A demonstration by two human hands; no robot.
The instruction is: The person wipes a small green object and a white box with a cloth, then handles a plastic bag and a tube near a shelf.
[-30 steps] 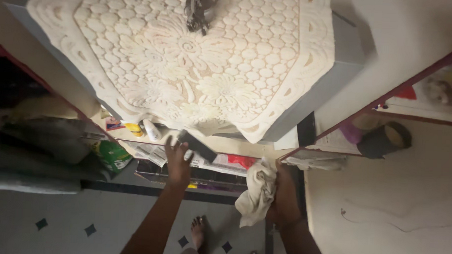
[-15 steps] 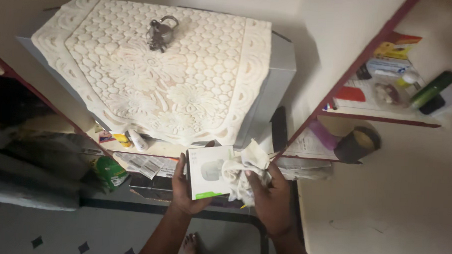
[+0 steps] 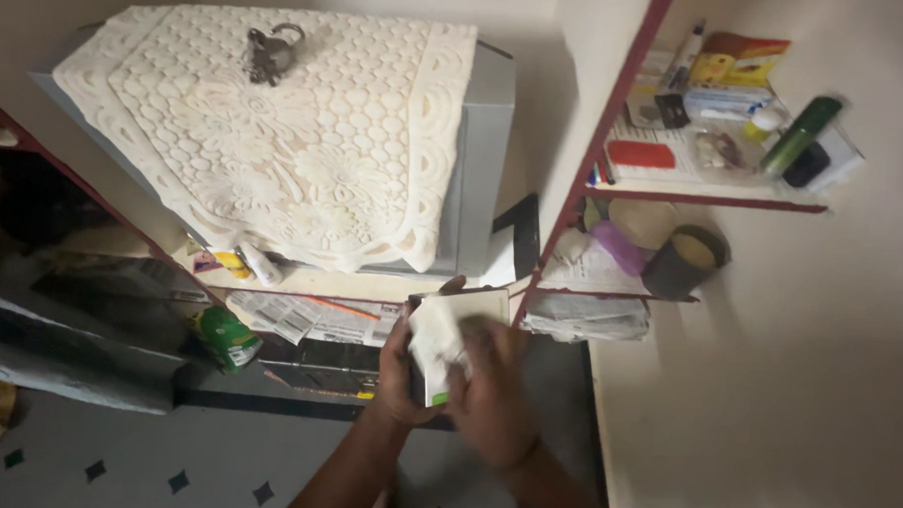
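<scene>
Left hand [image 3: 399,367] fingers grip the white box [image 3: 456,329] from its left side. Right hand [image 3: 492,391], blurred, presses a white cloth [image 3: 434,342] against the box face; its fingers' closure unclear.

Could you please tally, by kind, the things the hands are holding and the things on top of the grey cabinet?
Boxes: 1, white box in left hand
Cloths: 2, rag under right hand; lace cover
Padlocks: 1, padlock
Total: 4

walls: cream [image 3: 767,375] | floor: grey, dark diamonds [image 3: 114,453] | shelves: maroon-edged [image 3: 703,201] | light: dim
</scene>
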